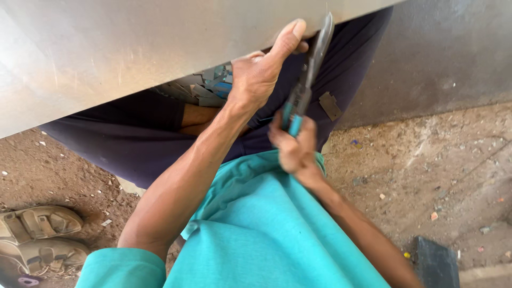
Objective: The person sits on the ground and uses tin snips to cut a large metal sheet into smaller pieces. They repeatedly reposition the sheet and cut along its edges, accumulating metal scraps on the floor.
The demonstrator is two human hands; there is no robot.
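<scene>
A large shiny metal sheet [133,48] lies across my lap and fills the upper left. My left hand [261,72] grips its near edge, thumb stretched up along the metal. My right hand [293,146] is closed around the teal handles of metal snips [309,74]. The grey blades of the snips point up and meet the sheet's edge just right of my left thumb. Several small metal offcuts [205,88] lie under the sheet by my left wrist.
I sit over a dirt floor [426,170] strewn with small scraps. A grey wall [448,53] rises at the upper right. A worn sandal [37,237] lies at the lower left, and a dark block [434,261] sits at the lower right.
</scene>
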